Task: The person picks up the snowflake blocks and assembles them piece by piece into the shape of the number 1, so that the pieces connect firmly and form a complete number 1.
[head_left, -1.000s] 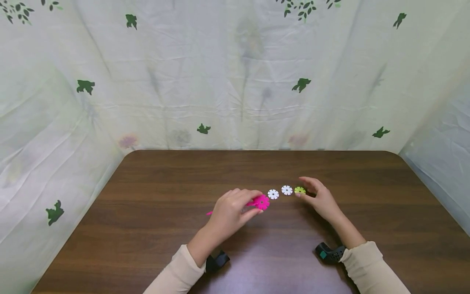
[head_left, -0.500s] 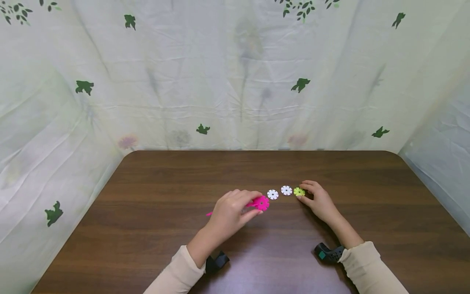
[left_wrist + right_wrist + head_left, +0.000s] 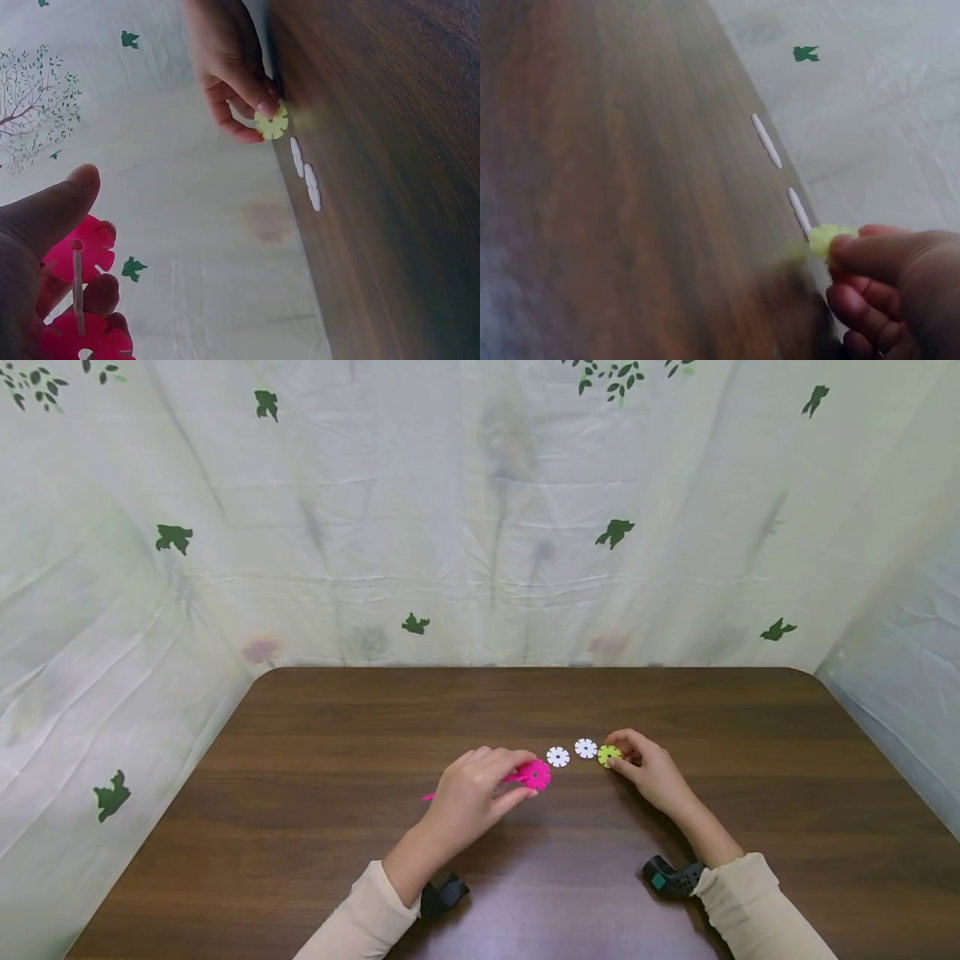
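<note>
My left hand [image 3: 468, 789] holds joined pink notched discs [image 3: 536, 774] between thumb and fingers; another pink tip [image 3: 427, 797] sticks out on the hand's far left side. In the left wrist view two pink discs [image 3: 86, 247] stand apart, linked by a piece seen edge-on. My right hand [image 3: 656, 772] pinches a yellow-green notched disc [image 3: 609, 755] by its edge; the left wrist view shows this disc tilted up off the table. Two white notched discs [image 3: 557, 757] lie flat between the hands. The palm hides part of the pink pieces.
A brown wooden table [image 3: 337, 727] with rounded far corners spreads beneath both arms. Behind it hangs a pale curtain [image 3: 450, 527] with green prints. Each wrist wears a black device [image 3: 672, 875].
My right fingers have closed on the yellow-green disc and lifted it, bringing it slightly left and toward me. The left hand with the pink discs and the white discs stay put.
</note>
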Motion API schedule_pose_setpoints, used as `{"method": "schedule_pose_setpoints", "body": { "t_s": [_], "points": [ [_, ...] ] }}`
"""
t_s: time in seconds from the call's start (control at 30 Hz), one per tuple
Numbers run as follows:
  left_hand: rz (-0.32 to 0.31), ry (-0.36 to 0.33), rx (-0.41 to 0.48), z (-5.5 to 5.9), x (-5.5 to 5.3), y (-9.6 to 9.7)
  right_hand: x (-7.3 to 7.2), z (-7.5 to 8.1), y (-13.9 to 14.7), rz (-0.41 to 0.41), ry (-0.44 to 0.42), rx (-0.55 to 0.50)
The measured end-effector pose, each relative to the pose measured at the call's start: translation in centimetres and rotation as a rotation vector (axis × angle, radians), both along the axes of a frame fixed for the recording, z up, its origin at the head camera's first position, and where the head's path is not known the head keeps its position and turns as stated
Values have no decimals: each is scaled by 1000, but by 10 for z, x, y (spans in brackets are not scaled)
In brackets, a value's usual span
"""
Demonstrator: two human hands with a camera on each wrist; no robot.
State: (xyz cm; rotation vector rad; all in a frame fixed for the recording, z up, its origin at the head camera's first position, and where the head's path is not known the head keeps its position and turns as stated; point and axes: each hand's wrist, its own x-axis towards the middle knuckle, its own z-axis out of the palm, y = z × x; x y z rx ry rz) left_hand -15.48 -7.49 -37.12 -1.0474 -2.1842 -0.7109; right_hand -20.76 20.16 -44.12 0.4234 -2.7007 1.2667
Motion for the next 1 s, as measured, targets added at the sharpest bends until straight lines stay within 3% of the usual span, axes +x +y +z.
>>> {"method": "schedule_pose_setpoints", "body": {
  "t_s": [0.37,0.63,0.87,1.0],
  "points": [
    [-4,10,-6,-1,-1,-1,3,16,-7,69,-41,-247],
    [-9,7,-7,-1,-1,-1,14,39,-17,102,-54,-307],
    [-4,-8,-9,-1,0,-1,26,55,-27,186,-76,-383],
    [1,-7,-7,-1,0,0,33,61,-33,237,-48,-383]
  ]
}}
